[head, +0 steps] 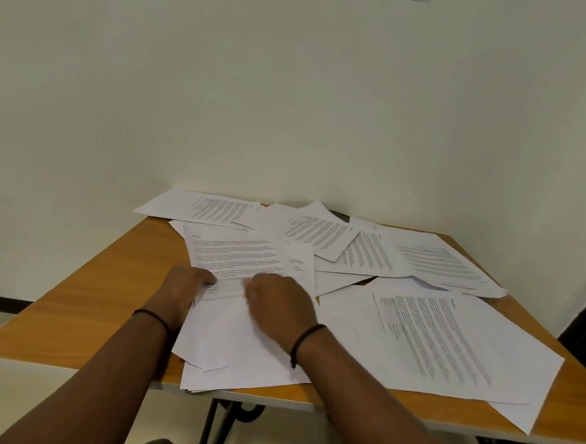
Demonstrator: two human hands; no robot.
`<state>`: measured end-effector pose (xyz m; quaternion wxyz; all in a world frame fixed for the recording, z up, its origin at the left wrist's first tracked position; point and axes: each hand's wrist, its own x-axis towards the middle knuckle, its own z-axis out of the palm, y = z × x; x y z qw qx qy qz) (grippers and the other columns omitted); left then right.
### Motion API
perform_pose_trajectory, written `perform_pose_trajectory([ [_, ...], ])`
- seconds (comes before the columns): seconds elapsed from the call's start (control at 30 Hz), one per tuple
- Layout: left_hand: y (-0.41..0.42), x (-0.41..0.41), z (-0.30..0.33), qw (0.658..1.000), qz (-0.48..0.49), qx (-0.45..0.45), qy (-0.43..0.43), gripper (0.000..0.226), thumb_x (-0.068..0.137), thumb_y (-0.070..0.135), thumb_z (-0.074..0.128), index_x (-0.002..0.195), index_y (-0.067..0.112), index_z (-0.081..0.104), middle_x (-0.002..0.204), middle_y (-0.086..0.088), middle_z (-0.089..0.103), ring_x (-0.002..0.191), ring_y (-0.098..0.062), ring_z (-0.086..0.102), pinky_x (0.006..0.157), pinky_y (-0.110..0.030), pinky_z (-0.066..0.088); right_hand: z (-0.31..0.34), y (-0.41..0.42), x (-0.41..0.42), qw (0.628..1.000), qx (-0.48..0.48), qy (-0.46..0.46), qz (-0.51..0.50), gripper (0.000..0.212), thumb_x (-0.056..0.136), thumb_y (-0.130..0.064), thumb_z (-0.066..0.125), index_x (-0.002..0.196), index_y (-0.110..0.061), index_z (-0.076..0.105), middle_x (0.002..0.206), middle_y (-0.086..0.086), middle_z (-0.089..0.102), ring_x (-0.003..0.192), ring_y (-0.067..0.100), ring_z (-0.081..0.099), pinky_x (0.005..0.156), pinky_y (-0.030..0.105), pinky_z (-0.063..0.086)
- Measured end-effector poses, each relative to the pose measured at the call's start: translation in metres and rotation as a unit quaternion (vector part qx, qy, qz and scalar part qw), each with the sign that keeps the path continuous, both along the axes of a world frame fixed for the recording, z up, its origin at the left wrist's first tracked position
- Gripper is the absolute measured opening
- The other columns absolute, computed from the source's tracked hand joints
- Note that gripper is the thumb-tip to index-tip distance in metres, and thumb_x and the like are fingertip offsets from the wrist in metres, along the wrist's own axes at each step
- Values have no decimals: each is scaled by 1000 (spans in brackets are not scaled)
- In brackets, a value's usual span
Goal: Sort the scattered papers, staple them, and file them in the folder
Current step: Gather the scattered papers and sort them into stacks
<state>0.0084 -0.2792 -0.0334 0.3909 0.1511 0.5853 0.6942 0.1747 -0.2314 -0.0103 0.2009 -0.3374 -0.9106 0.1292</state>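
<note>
Both hands, left hand (186, 285) and right hand (278, 298), pinch the printed sheet (238, 256); I judge it light, floppy (best held by edges).

The table (84, 298) has a smooth orange-brown wood-look top with a soft shine. The papers (425, 339) are thin, white, matt sheets with grey print. The wall (293, 84) is plain, pale and matt.

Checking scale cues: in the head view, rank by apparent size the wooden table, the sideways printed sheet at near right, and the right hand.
1. Wooden table
2. Sideways printed sheet; nearness to the camera enlarges it.
3. Right hand
</note>
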Motion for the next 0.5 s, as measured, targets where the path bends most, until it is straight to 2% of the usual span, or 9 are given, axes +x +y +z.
perform_pose_trajectory([
  [0.07, -1, 0, -3, 999, -10, 28, -21, 42, 91, -19, 45, 130, -9, 53, 132, -19, 58, 111, -39, 57, 86, -41, 47, -9, 22, 10, 993, -40, 69, -83, 27, 101, -27, 42, 79, -18, 55, 86, 6, 62, 86, 27, 57, 75, 35, 45],
  [0.1, -5, 0, -5, 998, -21, 51, -31, 43, 90, -18, 46, 131, -6, 54, 133, -20, 60, 112, -41, 59, 87, -44, 50, -13, 31, 14, 985, -60, 97, -127, 17, 99, -25, 46, 93, -17, 59, 98, 6, 63, 97, 27, 58, 84, 36, 47],
  [0.13, -10, -1, -6, 996, -34, 73, -44, 46, 90, -16, 46, 133, -2, 55, 131, -22, 62, 113, -43, 61, 88, -49, 52, -14, 37, 19, 975, -84, 126, -160, 20, 97, -25, 51, 112, -16, 59, 114, 7, 62, 109, 27, 57, 94, 37, 47],
  [0.23, -23, -3, -3, 984, -68, 149, -69, 54, 88, -11, 48, 137, 11, 55, 129, -18, 65, 117, -43, 62, 98, -59, 49, -5, 46, 28, 944, -153, 228, -185, 69, 89, -30, 65, 147, -16, 29, 141, 7, 48, 128, 27, 48, 105, 41, 44],
  [0.33, -23, 1, 11, 976, -76, 192, -65, 54, 87, -10, 47, 134, 14, 59, 127, -15, 67, 113, -38, 65, 91, -53, 56, 10, 50, 33, 878, -319, 333, -125, 99, 85, -26, 75, 154, -25, 4, 136, -3, 43, 116, 18, 52, 93, 32, 44],
  [0.37, -23, 4, 17, 976, -82, 195, -58, 51, 88, -9, 48, 132, 14, 60, 127, -14, 67, 110, -36, 67, 86, -48, 59, 14, 53, 35, 844, -386, 359, -99, 99, 83, -22, 78, 153, -25, 8, 134, -4, 45, 110, 15, 55, 92, 30, 43],
  [0.4, -23, 6, 23, 976, -91, 195, -43, 49, 88, -8, 48, 130, 13, 61, 126, -14, 68, 107, -34, 69, 82, -44, 61, 15, 58, 36, 814, -434, 380, -70, 92, 79, -20, 82, 149, -21, 22, 135, -1, 51, 109, 17, 59, 94, 32, 45],
  [0.47, -24, 7, 40, 974, -112, 196, 16, 49, 86, -4, 54, 133, 12, 58, 126, -14, 68, 105, -32, 70, 80, -40, 61, 20, 66, 35, 787, -466, 405, -15, 54, 76, -8, 83, 124, -9, 57, 124, 12, 67, 111, 33, 66, 97, 39, 52],
  [0.5, -23, 7, 50, 971, -120, 202, 52, 54, 84, -1, 59, 136, 12, 55, 129, -14, 66, 108, -33, 69, 85, -41, 60, 24, 67, 35, 785, -454, 422, -2, 37, 77, 0, 79, 111, -6, 65, 114, 15, 72, 110, 37, 66, 95, 41, 54],
])
